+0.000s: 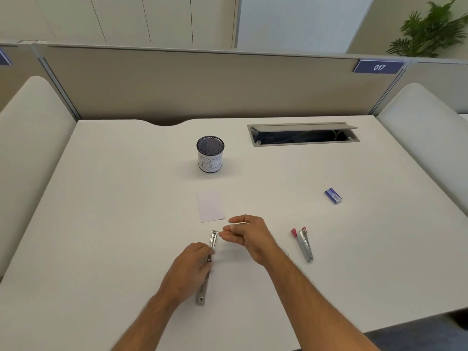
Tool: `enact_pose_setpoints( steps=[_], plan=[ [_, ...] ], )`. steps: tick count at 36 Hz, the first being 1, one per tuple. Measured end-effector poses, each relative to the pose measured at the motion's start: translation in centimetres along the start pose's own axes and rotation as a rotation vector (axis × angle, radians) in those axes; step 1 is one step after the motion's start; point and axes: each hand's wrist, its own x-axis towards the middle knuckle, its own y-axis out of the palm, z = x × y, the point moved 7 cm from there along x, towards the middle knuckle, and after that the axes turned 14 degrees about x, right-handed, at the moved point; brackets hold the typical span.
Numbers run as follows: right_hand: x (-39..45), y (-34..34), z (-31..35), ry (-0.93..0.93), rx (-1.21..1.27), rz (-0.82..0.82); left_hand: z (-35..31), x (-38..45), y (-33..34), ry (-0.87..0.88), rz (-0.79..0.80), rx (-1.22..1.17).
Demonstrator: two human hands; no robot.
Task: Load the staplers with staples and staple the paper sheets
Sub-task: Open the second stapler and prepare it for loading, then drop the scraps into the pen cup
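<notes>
My left hand [193, 264] grips the open stapler [207, 267] near its middle, fingers curled round it, pinning it to the white counter [114, 211]. The stapler lies flat and opened out along its length, one metal end pointing away from me toward the paper, the other end toward me past my wrist. The far end shows the bare channel of the magazine.

My right hand [249, 236] hovers just beside that far end, thumb and fingertips pinched together on something thin and pale, which looks like a strip of staples [238, 224], though it is too small and blurred for me to be sure. The fingertips are close to the magazine tip but I cannot tell whether they touch it.

A small stack of paper [211, 205] lies flat just beyond my hands, between them and the mesh cup [210, 157]. The cup stands upright farther back, with a white label wrapped round it bearing the letters "BI".

To my right a second stapler [303, 243] lies on the counter, pink at its far end, its arms spread a little. Farther right and back sits a small blue staple box [333, 195], well apart from everything else.

At the back right of the counter a cable hatch [302, 134] is propped open.
</notes>
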Motion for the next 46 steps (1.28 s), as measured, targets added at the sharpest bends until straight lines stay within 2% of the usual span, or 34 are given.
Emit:
enact_pose_setpoints(
  steps=[5, 10, 13, 19, 25, 41, 46],
  plan=[
    [0.2, 0.7, 0.1, -0.007, 0.005, 0.052, -0.3, -0.2, -0.9, 0.009, -0.1, -0.093],
    [0.3, 1.0, 0.3, -0.024, 0.039, 0.071, -0.7, 1.4, -3.4, -0.082, -0.31, -0.226],
    [0.5, 1.2, 0.8, -0.048, 0.044, 0.08, -0.6, 2.9, -4.6, -0.143, -0.365, -0.276],
    [1.0, 1.6, 2.7, -0.14, -0.01, 0.085, -0.7, 6.1, -6.7, -0.196, -0.397, -0.223],
    [2.4, 2.1, 5.7, -0.278, -0.138, 0.003, 0.2, 9.0, -8.5, -0.308, -0.406, -0.204],
    [10.7, 7.2, 14.0, -0.446, -0.331, -0.153, 1.4, 17.3, -13.5, -0.385, -0.453, -0.148],
    [13.4, 9.7, 15.6, -0.572, -0.575, -0.155, 2.5, 19.3, -14.0, -0.395, -0.454, -0.141]
  ],
)
